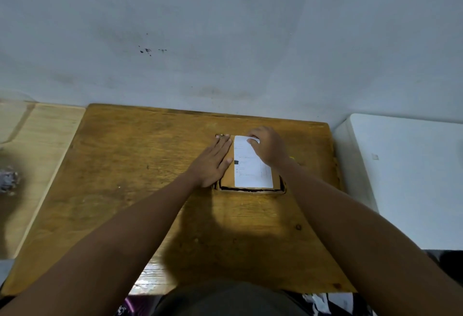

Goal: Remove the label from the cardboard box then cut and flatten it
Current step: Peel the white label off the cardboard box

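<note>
White label (253, 165) remains stuck on the box (226, 178); left hand (213, 163) presses flat, right hand (268, 148) pinches its twelve-o'clock corner; cutting and flattening remain.

Faint printed lines and a small black square on the white label (253, 165) atop the cardboard box (228, 178). Too blurred to read. No other writing legible.

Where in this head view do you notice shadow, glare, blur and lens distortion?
Head view: a dark shadow lies on the wooden table near the camera; glare sits on its near edge; a blurred object shows at far left; the wide lens stretches the forearms; the label print is unreadable.
</note>
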